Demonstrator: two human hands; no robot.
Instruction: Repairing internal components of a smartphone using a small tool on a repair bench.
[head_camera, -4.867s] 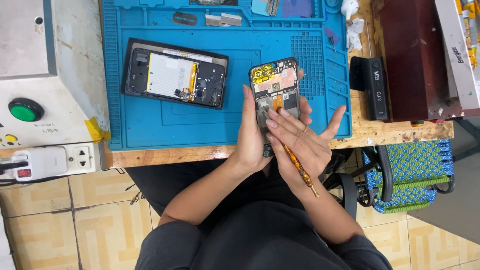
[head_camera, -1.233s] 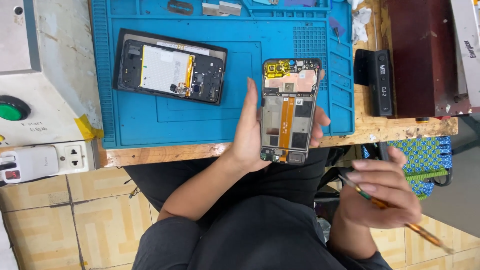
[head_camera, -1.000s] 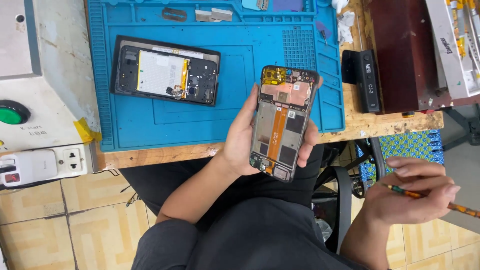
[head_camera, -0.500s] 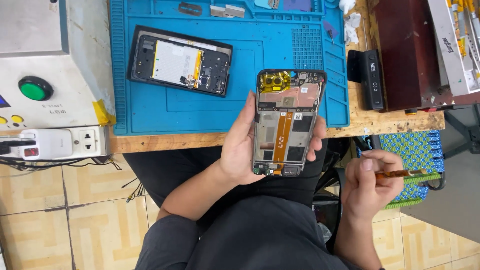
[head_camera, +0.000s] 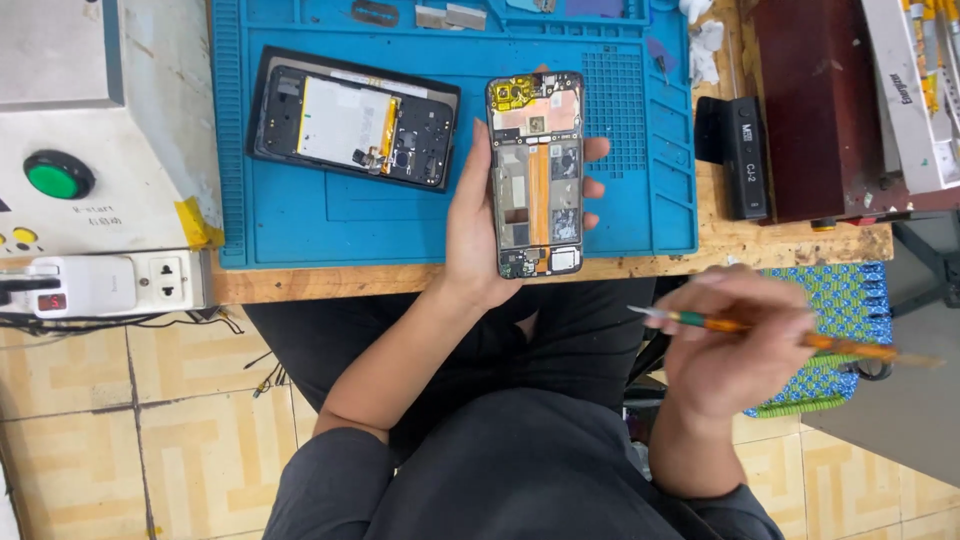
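Phone (head_camera: 536, 175) stands upright in the left hand (head_camera: 478, 232), long axis running away from the body, grip closed around it; right hand (head_camera: 738, 345) pinches a screwdriver (head_camera: 770, 332) lying crosswise.

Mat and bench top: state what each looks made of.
Mat: probably silicone or rubber, matte blue, with moulded ridges and a grid of small pockets. Bench top: wood, likely plywood, pale and unfinished, its front edge rough and chipped.
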